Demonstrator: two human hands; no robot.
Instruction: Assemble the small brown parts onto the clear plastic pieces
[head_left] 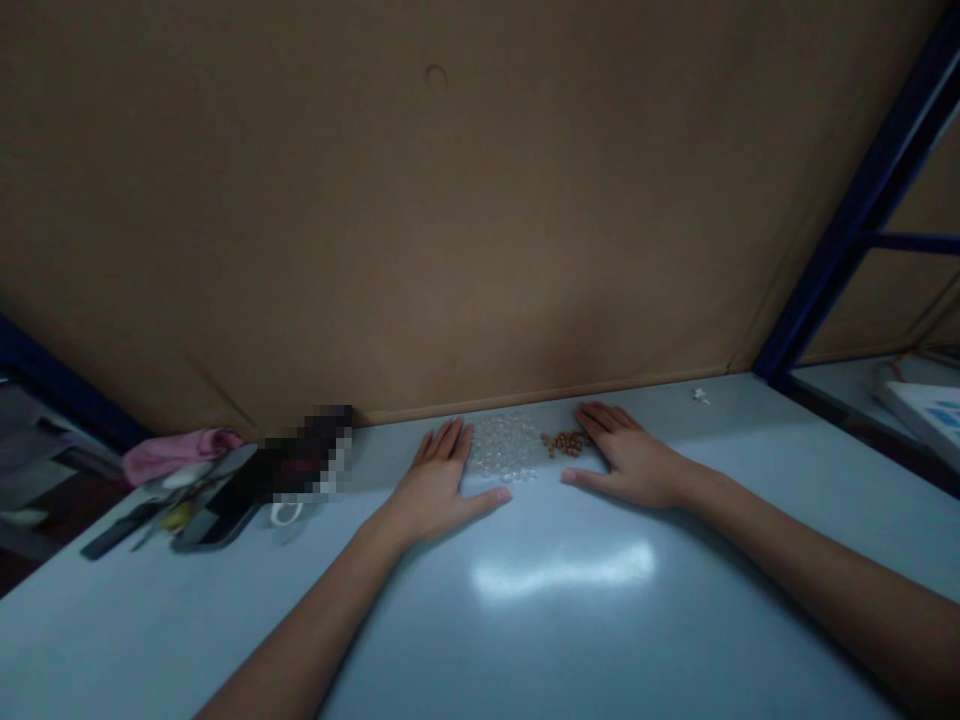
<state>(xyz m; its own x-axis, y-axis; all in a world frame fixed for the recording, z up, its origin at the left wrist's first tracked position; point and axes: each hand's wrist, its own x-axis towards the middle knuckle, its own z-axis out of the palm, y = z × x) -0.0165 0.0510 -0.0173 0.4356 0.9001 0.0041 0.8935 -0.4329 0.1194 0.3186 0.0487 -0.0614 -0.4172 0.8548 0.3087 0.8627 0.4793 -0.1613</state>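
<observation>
Many small clear glass-like beads lie spread in a patch near the back edge of the pale table. Just right of them sits a small cluster of brown beads. My left hand rests flat at the left side of the clear beads, fingers forward and thumb stretched out below the patch. On the other side my right hand lies flat beside the brown beads, its fingertips behind them and its thumb pointing left. Neither hand holds anything.
A brown board wall rises behind the table. Left lie a pink cloth, a dark phone-like object and a white ring-shaped thing. A small white item sits back right, near a blue frame post.
</observation>
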